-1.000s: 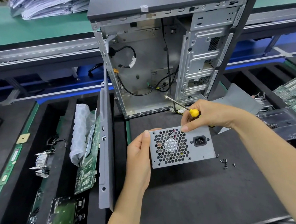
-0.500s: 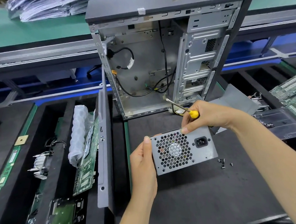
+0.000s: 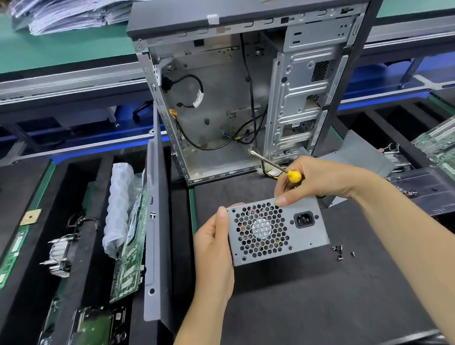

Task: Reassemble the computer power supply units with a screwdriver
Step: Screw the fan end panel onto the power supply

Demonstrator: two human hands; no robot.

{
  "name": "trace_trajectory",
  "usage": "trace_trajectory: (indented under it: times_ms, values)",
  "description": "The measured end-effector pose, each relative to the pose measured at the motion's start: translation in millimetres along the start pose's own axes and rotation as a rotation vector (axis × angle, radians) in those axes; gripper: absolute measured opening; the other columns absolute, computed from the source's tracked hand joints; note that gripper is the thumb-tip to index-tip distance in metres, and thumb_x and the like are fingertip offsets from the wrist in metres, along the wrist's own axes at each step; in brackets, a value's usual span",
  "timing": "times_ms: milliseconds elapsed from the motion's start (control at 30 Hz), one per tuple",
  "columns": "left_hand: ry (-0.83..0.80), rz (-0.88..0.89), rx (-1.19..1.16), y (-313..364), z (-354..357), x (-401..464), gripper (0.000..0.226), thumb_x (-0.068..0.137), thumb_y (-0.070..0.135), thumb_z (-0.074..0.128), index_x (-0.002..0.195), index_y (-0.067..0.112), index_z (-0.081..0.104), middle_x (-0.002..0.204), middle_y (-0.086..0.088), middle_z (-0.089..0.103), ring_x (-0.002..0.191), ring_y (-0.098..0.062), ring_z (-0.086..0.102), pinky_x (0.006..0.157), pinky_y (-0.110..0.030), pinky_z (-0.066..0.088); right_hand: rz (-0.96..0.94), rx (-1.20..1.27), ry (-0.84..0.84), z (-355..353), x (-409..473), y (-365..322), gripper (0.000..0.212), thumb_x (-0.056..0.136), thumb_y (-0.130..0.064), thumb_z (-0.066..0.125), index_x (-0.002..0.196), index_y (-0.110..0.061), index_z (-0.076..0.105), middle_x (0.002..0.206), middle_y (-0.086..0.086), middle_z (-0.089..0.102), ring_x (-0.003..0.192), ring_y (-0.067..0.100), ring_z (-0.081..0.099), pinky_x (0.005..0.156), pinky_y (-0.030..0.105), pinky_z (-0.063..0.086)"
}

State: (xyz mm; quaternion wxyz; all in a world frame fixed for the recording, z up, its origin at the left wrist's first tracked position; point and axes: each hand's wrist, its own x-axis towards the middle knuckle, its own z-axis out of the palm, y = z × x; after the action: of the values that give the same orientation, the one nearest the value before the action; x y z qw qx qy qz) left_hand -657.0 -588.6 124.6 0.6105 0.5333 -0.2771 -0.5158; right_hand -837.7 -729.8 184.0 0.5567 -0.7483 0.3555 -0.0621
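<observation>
Power supply: the grey metal box (image 3: 278, 231) is held up just over the black mat (image 3: 293, 300), near the middle of the view. It has tipped a little since a second ago, so its right end now sits lower than its left.
Which way it points: the face with the round fan holes and the black plug socket looks up at the camera. Its long side runs left to right.
Left hand: the left hand (image 3: 213, 249) grips the box's left edge, thumb on the front face, fingers curled behind. It sits in about the same spot as before.
Right hand: the right hand (image 3: 319, 179) pinches the top edge of the box with its fingertips and also holds the screwdriver (image 3: 279, 167) in its curled fingers.
Screwdriver: the yellow handle is in the hand. The metal tip points up and left, toward the case.
Screws: a few small dark screws (image 3: 340, 252) lie on the mat just right of the box.
Side panel: a grey panel (image 3: 154, 229) stands on its edge to the left.
Computer case: the open case (image 3: 243, 92) stands upright behind the hands, with black wires inside.
Papers: a pile of papers (image 3: 62, 12) lies on the green bench, far back on the left.
</observation>
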Motion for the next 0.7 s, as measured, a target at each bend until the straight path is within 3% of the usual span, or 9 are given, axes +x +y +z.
trace_trajectory:
  times_ms: [267,500,600,700]
  values:
    - [-0.005,-0.021,-0.046,-0.3,-1.1,0.9,0.038,0.098,0.037,0.046,0.099,0.013,0.076,0.099,-0.013,0.075,0.091,-0.028,0.073,0.07,-0.042,0.061,0.026,-0.016,0.005,0.3,1.0,-2.8,0.011,0.074,-0.02,0.079,0.079,-0.012,0.075,0.073,-0.002,0.071,0.068,0.003,0.062,0.062,0.008,0.044]
    - [-0.007,-0.004,-0.044,-1.4,-1.7,-0.8,0.036,0.091,0.04,0.052,0.099,0.014,0.077,0.099,-0.014,0.075,0.091,-0.028,0.073,0.074,-0.046,0.061,0.102,-0.084,0.085,5.6,-4.8,-5.2,0.031,0.064,-0.047,0.078,0.079,-0.02,0.075,0.076,0.0,0.067,0.071,0.006,0.056,0.065,0.019,0.041]
    - [0.009,0.003,-0.027,-2.7,-0.3,-2.6,0.037,0.091,0.041,0.052,0.099,0.016,0.077,0.099,-0.013,0.075,0.09,-0.028,0.073,0.072,-0.046,0.061,0.105,-0.049,0.338,2.7,-19.5,4.3,0.026,0.072,-0.048,0.074,0.08,-0.023,0.074,0.069,-0.006,0.067,0.054,0.002,0.048,0.048,0.011,0.035]
    - [0.028,0.009,-0.025,-3.7,0.7,-3.2,0.037,0.091,0.041,0.052,0.098,0.015,0.077,0.098,-0.013,0.075,0.089,-0.028,0.073,0.071,-0.047,0.061,0.168,0.0,0.695,3.4,-42.8,35.7,0.011,0.081,-0.03,0.074,0.077,-0.02,0.073,0.06,-0.001,0.063,0.041,0.002,0.041,0.041,0.012,0.032]
